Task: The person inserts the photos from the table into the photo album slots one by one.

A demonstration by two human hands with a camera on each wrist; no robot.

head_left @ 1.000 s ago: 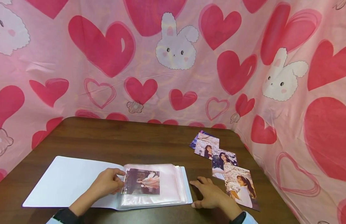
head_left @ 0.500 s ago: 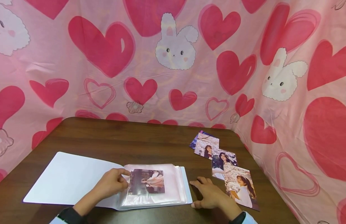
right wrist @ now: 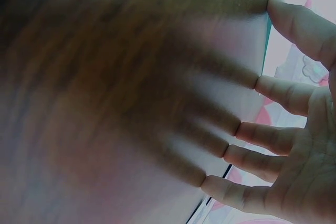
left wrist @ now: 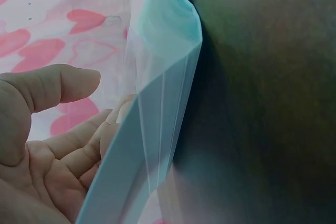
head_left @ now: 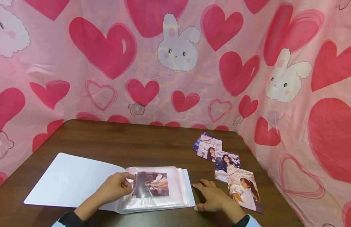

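Observation:
An album lies spread, its white cover (head_left: 70, 181) folded out to the left and its clear sleeves (head_left: 175, 184) stacked on the right. A photo of a seated figure in pale pink clothes (head_left: 154, 185) lies at the top sleeve. My left hand (head_left: 116, 186) reaches over the fold, index finger extended to the photo's left edge. Seen from the left wrist, its thumb stands apart from the fingers, which are partly hidden by the pale blue album edge (left wrist: 168, 114). My right hand (head_left: 211, 196) rests on the table right of the album, fingers spread, fingertips down, holding nothing.
Several photos overlap in a slanting row on the right, the nearest one (head_left: 244, 189) beside my right hand. The brown table (head_left: 130, 138) extends back to a pink curtain (head_left: 113, 66) with hearts and rabbits, which also rises on both sides.
My left hand has moved right, and the photo has slid right with it, away from the album's fold. The white cover's outer edge has shifted slightly. My right hand stays put.

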